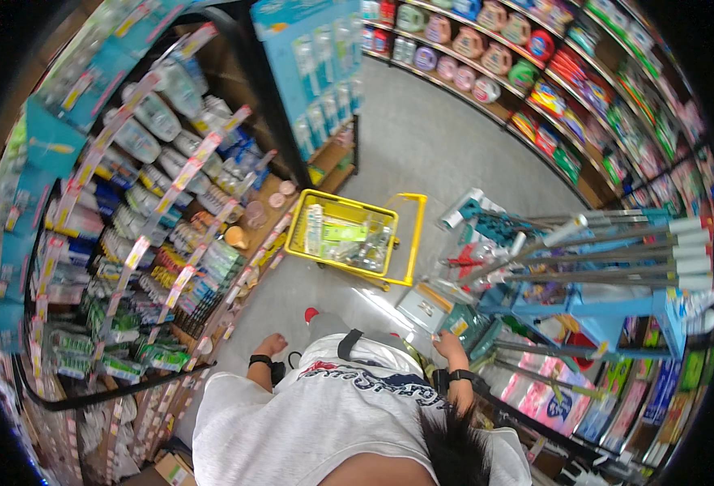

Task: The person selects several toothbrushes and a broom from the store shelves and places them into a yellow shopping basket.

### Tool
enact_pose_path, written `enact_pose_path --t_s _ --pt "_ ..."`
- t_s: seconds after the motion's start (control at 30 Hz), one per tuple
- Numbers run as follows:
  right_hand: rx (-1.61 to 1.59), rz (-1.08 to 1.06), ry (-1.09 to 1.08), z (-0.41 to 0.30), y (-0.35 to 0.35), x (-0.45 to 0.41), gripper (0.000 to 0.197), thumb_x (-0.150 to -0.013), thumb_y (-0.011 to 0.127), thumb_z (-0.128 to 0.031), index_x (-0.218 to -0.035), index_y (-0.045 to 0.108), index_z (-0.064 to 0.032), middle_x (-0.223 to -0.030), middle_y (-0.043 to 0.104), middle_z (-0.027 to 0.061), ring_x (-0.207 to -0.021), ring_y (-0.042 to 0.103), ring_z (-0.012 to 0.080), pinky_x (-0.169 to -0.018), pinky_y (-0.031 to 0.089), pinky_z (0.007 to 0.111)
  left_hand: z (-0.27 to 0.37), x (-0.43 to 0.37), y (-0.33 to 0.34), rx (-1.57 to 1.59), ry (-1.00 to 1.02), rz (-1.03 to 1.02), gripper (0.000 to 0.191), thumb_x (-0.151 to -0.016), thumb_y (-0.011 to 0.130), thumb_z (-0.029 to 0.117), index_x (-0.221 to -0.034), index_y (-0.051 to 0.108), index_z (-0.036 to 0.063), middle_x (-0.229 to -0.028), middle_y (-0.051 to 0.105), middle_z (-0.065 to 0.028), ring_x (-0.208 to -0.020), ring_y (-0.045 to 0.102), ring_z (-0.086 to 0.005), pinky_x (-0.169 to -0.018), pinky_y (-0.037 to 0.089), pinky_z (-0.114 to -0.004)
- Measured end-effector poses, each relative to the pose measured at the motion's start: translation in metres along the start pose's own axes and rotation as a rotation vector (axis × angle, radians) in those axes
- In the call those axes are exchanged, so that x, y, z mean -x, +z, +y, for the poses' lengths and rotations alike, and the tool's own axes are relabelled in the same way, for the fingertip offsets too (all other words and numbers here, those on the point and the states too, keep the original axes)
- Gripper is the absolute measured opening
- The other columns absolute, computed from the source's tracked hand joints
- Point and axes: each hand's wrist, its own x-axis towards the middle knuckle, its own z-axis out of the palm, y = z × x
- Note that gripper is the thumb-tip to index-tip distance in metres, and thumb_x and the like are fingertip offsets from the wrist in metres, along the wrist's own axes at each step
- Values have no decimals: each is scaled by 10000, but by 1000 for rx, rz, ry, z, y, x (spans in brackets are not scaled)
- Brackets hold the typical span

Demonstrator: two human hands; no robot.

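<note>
At my left side hangs my left hand, above the floor and apart from the shelf; I make out nothing in it, though its fingers are blurred. My right hand is lowered at my other side, near a teal dustpan-like plastic item on the right-hand display. Its fingers look curled, and whether they touch or hold anything is unclear. In front of me, out of reach of both hands, stands a yellow shopping cart. Inside its basket are a light green pack, a tall white pack and clear-wrapped items.
Shelves of toothpaste line the left, beside a blue toothbrush display. Long-handled mops jut out from the right, above tissue packs. Detergent shelves curve across the far side, beyond a grey floor.
</note>
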Motion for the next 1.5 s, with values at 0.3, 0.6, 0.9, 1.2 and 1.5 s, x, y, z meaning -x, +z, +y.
enact_pose_path --t_s 0.3,0.6,0.9,1.2,1.5 --pt "137 93 -198 -148 27 -58 403 -714 635 -277 -1020 568 -24 -945 600 242 -917 564 384 -814 451 418 -83 -3 -94 -122 12 24 397 -733 587 279 -1071 571 71 -1085 579 -179 -1013 547 -332 -871 435 -394" --pt "159 -11 -397 -292 54 -77 431 -733 621 -274 -1077 543 -27 -1008 584 242 -959 553 375 -839 440 408 -62 44 -233 -116 129 395 306 -777 555 237 -991 515 22 -925 592 -215 -883 560 -384 -748 457 -467" --pt "150 -75 -689 -445 29 -71 377 -764 610 -198 -1071 529 5 -1011 567 257 -922 551 395 -798 449 420 -65 95 -252 71 74 361 442 -776 586 285 -1132 500 37 -1046 569 -239 -962 549 -376 -841 432 -439" --pt "-221 -376 -1110 -648 -11 -30 279 -833 563 -156 -1062 527 -1 -919 607 151 -798 604 236 -680 466 315 -42 144 -341 703 334 509 357 -844 576 222 -1129 506 19 -1037 583 -132 -951 564 -207 -805 446 -313" --pt "-305 -119 -1594 -809 -58 -8 250 -811 563 -134 -1018 532 3 -982 565 187 -873 548 358 -731 441 376 -19 108 -468 1028 524 855 456 -878 533 133 -1279 344 29 -1213 464 -103 -1080 483 -168 -905 395 -274"
